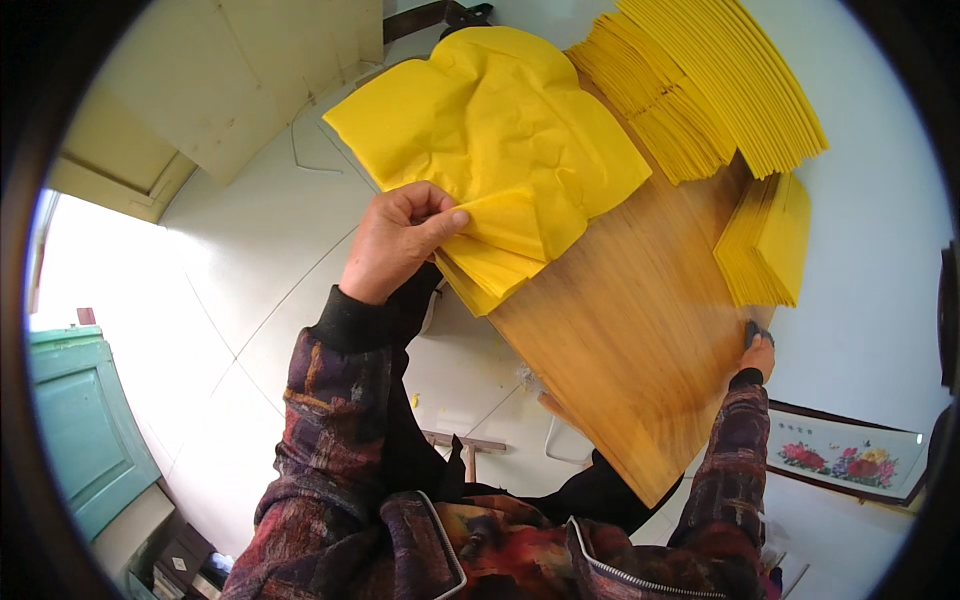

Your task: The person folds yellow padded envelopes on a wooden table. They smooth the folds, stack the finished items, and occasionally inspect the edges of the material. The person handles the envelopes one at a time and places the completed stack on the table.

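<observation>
My left hand pinches the near corner of a yellow sheet, thumb on top. That corner is lifted and folded back over a crumpled yellow stack, which looks like thin cloth or paper. The stack lies at the left end of the wooden table and overhangs its edge. At the table's right edge, my right hand is closed round a small black object. Its kind is too small to tell.
Folded yellow bundles are piled at the far right of the table, with a smaller folded bundle nearer me. A framed flower picture is at the right. A green cabinet door stands at the left, above pale floor tiles.
</observation>
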`<act>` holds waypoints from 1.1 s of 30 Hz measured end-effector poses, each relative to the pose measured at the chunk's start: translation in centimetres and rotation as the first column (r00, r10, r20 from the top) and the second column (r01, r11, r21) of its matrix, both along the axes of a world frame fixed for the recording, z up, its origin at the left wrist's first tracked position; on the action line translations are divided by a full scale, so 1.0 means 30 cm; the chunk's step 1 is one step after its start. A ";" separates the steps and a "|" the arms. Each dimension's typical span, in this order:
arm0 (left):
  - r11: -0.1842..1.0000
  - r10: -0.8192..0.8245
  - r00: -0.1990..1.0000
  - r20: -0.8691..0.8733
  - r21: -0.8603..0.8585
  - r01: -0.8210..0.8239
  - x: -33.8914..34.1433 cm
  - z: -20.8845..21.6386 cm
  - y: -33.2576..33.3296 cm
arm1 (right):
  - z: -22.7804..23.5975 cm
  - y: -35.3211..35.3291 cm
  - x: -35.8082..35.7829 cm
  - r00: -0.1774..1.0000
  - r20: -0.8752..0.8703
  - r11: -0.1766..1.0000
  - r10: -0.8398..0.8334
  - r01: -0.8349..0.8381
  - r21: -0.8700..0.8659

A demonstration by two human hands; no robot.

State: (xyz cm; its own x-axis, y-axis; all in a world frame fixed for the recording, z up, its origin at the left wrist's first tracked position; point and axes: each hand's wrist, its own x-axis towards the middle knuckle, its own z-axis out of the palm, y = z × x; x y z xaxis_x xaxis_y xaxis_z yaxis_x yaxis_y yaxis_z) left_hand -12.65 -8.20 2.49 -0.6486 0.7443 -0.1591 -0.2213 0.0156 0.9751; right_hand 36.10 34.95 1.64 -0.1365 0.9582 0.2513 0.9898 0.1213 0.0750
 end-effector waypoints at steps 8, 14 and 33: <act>1.000 0.001 0.996 -0.085 -0.014 -0.002 -0.001 0.007 0.002 | 0.093 -0.428 -0.328 0.857 -0.169 0.871 0.486 -0.461 0.167; 1.000 -0.015 0.996 -0.083 0.008 0.016 0.003 -0.001 0.004 | 0.188 -0.967 -0.857 0.331 -0.636 0.425 0.697 -0.905 -0.006; 0.987 -0.089 0.989 -0.118 0.125 0.104 -0.019 -0.037 -0.006 | 0.223 -0.989 -1.105 0.306 -0.855 0.214 0.419 -0.948 -0.234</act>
